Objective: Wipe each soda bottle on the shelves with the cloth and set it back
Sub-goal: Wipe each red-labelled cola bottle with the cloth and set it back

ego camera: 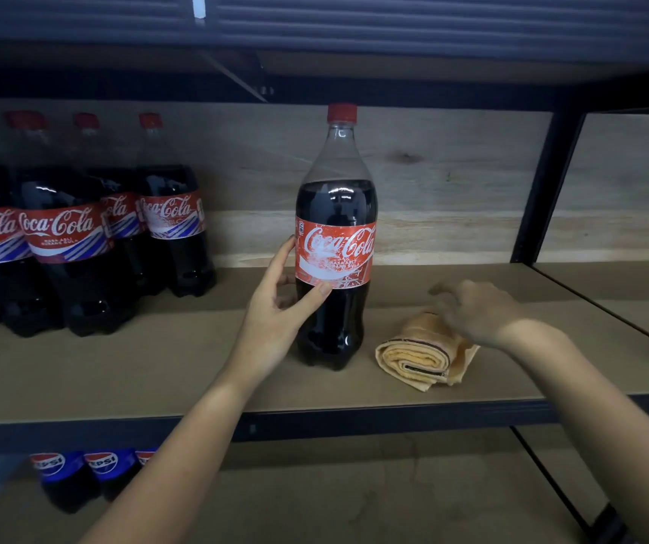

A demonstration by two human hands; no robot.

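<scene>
One cola bottle [335, 245] stands upright on the middle shelf [158, 371], alone and well to the right of the group of four cola bottles [79, 245] at the shelf's left end. The left hand [275, 308] grips it low on the label, thumb across the front and fingers curled round the far side. Just to the right of that bottle lies the folded yellow cloth [421, 357], resting on the shelf board; the right hand [471, 312] hovers above the cloth's far end with fingers spread and loosely bent, holding nothing, though it is blurred and I cannot tell whether it touches the fabric. Judging by this, the wiping of this bottle is either about to start or just over, and the pictures do not settle which; the four bottles to the left and the blue bottles [91, 471] on the shelf below may still need doing. The held bottle's red label reads "Coca-Cola", with smaller print beneath too soft to read surely. The group's labels read the same, and the lower bottles show "PEPSI".
</scene>
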